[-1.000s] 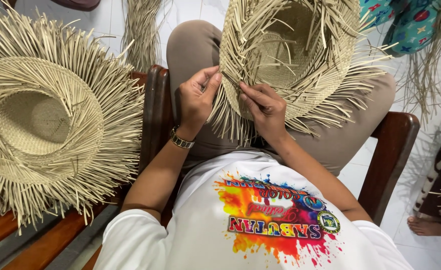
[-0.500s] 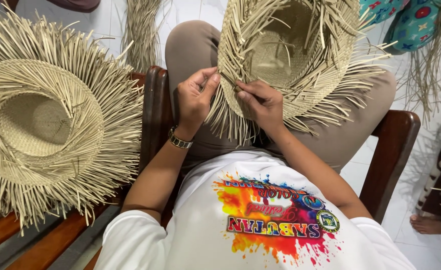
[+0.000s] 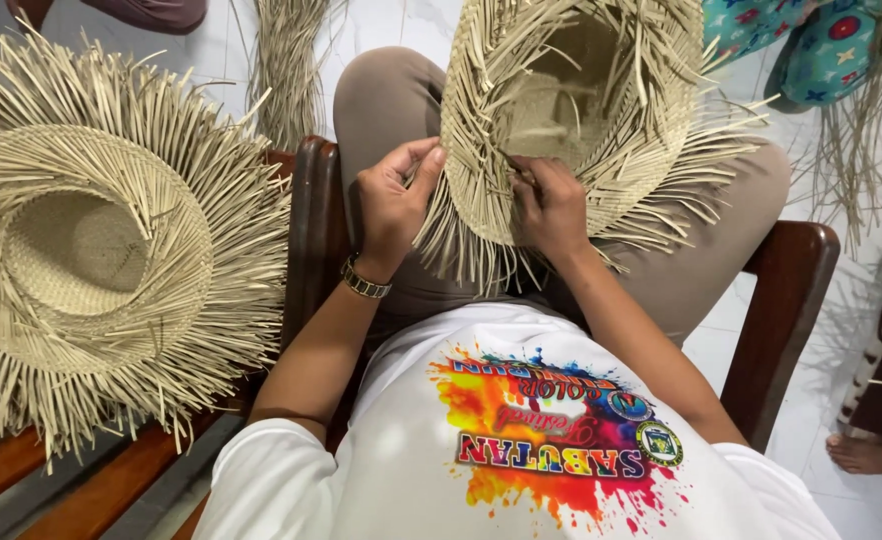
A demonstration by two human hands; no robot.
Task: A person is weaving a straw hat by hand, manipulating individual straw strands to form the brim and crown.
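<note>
A half-woven straw hat [image 3: 571, 100] rests upside down on my lap, its brim ending in long loose strands. My left hand [image 3: 393, 205], with a metal watch at the wrist, pinches strands at the brim's near left edge. My right hand [image 3: 549, 205] grips the brim just to the right, fingers curled over the weave. Both hands touch the same stretch of rim, a few centimetres apart.
A second unfinished straw hat [image 3: 91, 250] lies upside down on the wooden bench [image 3: 81, 490] at my left. Dark wooden chair arms [image 3: 781, 320] flank my legs. A bundle of loose straw [image 3: 286, 60] lies on the white floor. Another person's bare foot [image 3: 866, 452] shows at the right edge.
The view has moved closer to the lap. My hands stay on the brim's near edge, fingers shifting slightly along the strands.
</note>
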